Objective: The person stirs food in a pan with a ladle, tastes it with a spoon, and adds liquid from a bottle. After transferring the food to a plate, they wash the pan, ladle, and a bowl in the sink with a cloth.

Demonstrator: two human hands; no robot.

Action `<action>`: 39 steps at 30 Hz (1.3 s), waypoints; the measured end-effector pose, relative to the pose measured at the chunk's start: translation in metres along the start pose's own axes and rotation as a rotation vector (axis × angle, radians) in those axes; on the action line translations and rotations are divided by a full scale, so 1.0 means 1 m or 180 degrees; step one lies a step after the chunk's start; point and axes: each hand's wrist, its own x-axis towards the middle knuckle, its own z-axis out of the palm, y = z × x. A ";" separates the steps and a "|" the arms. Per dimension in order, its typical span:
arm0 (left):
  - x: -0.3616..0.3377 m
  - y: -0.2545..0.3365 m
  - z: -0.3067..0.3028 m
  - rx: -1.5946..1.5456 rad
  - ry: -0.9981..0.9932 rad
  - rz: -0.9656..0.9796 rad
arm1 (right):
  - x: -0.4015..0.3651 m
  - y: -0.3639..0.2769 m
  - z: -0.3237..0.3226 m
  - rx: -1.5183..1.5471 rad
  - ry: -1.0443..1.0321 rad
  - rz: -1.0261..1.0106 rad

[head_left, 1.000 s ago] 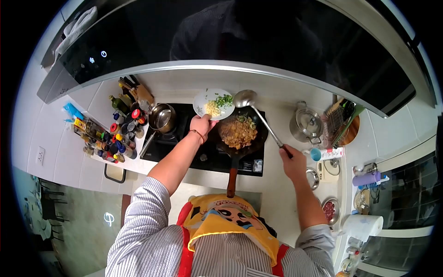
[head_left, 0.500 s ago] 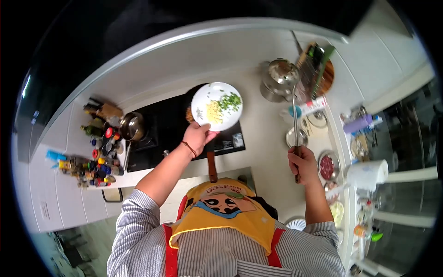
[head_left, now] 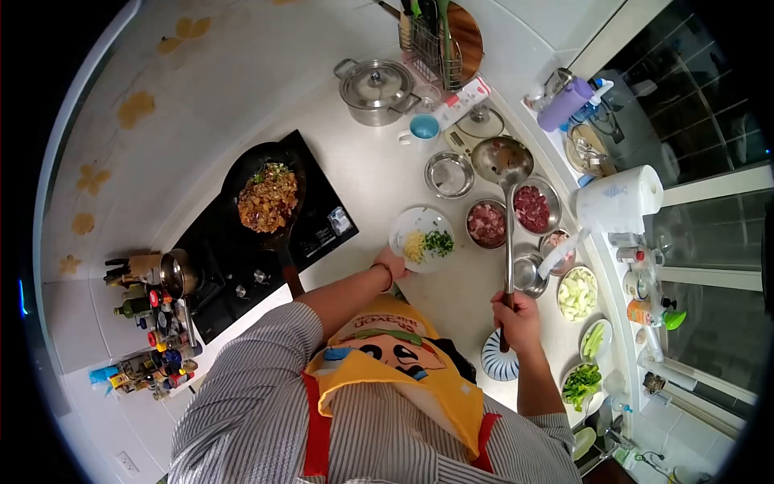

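Observation:
My left hand (head_left: 391, 264) grips the near left rim of a white plate (head_left: 416, 219) with its fingers closed. On the plate lie a pile of pale minced garlic (head_left: 414, 246) and a pile of chopped green onion (head_left: 438, 243). My right hand (head_left: 518, 321) is wrapped round the wooden handle of a long metal ladle (head_left: 501, 161). Its wide bowl hangs over the counter beside the bowls of raw meat. To the left, a black wok (head_left: 237, 171) on the stove holds browned, chopped food (head_left: 268, 200).
A lidded steel pot (head_left: 377, 93) and a blue-lined mug (head_left: 424, 127) stand at the back. Bowls of red meat (head_left: 531, 208), paler meat (head_left: 487, 223) and cut pale-green vegetable (head_left: 577, 293) line the right side. Sauce bottles (head_left: 168, 327) crowd the far left, near a small saucepan (head_left: 179, 272).
My view has turned to the right. My left hand has brought the plate from over the stove to the counter. The ladle has swung from near the pot to the meat bowls.

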 end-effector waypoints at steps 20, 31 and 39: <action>-0.313 0.116 -0.065 -0.1316 -0.0688 0.0337 | 0.008 -0.047 0.248 -0.0981 -0.0663 -0.1637; -0.457 -0.004 -0.238 -0.1782 0.1654 0.1064 | 0.036 0.032 0.391 -0.0559 -0.2734 0.0076; -0.494 -0.045 -0.277 -0.2109 0.2001 0.1307 | 0.003 -0.030 0.381 0.0100 -0.2662 0.1896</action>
